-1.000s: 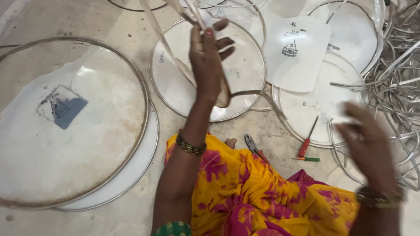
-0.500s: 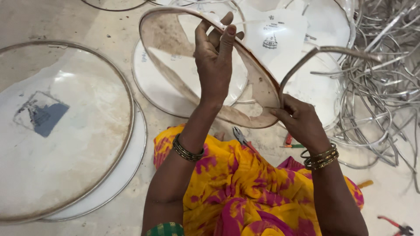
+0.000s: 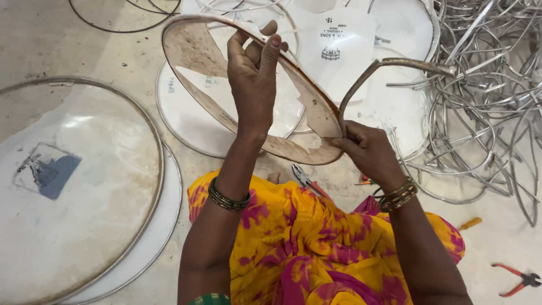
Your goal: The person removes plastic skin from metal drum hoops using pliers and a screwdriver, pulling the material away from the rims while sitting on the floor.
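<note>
Head view, looking down at a person seated on a pale floor [image 3: 68, 39], lap covered in yellow and pink cloth [image 3: 293, 237]. Both hands hold a large round hoop [image 3: 192, 51], a flat brownish band bent into a ring and held up off the floor, above the lap. The hoop is tilted, so it reads as an oval whose long axis runs from upper left, far from the body, down to lower right, near the body. Its open face turns toward the camera and to the left.

The left hand [image 3: 254, 73] is raised, fingers closed over the hoop's upper rim with the thumb on the near side. The right hand [image 3: 364, 149] is closed around the hoop's lower right end, where it also grips the end of a curved grey metal strip [image 3: 389, 63] that arches up and to the right.

Under the hoop lie round white discs with metal rims [image 3: 186, 121]. A larger rimmed disc [image 3: 73, 192] lies at left. A tangle of bent metal bands [image 3: 485, 101] fills the right side. Pliers [image 3: 305, 179] lie on the floor just beyond the lap, and red-handled pliers [image 3: 516, 279] lie at far right.
</note>
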